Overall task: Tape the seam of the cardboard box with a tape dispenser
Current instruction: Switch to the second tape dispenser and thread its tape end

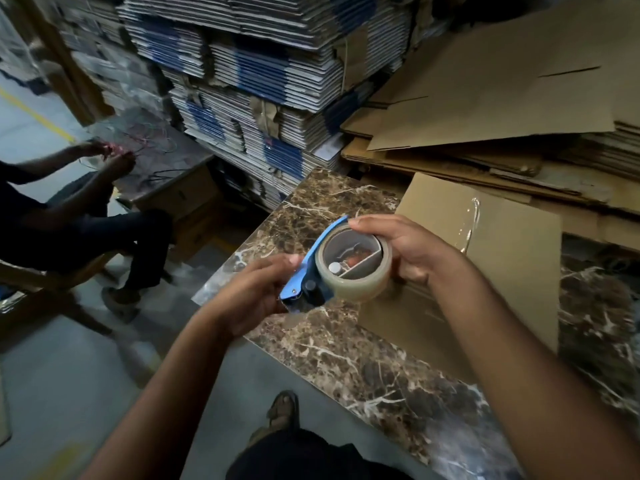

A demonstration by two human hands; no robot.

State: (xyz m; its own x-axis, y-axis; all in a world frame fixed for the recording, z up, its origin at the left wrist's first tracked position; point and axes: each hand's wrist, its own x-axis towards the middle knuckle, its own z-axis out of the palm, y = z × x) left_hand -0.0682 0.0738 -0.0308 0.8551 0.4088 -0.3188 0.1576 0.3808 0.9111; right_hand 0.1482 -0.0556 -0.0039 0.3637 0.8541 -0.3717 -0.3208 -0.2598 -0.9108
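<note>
Nearest, at the bottom edge: dark trousers and a sandalled foot (pixel 284 408) on grey floor (pixel 69 393). Above that, two bare forearms reaching forward over the corner of a brown marble-patterned table (pixel 363 368). Left hand (pixel 254 296) curled around the blue tape dispenser (pixel 304 271) at its lower end, fingers closed on the frame. Right hand (pixel 405 247) cupped around the clear tape roll (pixel 356 268) from the far side, thumb tip on the blue guard above it. Just beyond, lying flat on the table, a folded cardboard box (pixel 491 271) with a glossy tape strip (pixel 471 223) near its far edge. Further back, loose cardboard sheets (pixel 485 109) and tall stacks of flattened cartons (pixel 249 71). Far left, a seated person (pixel 69 216) handling thin strings.
</note>
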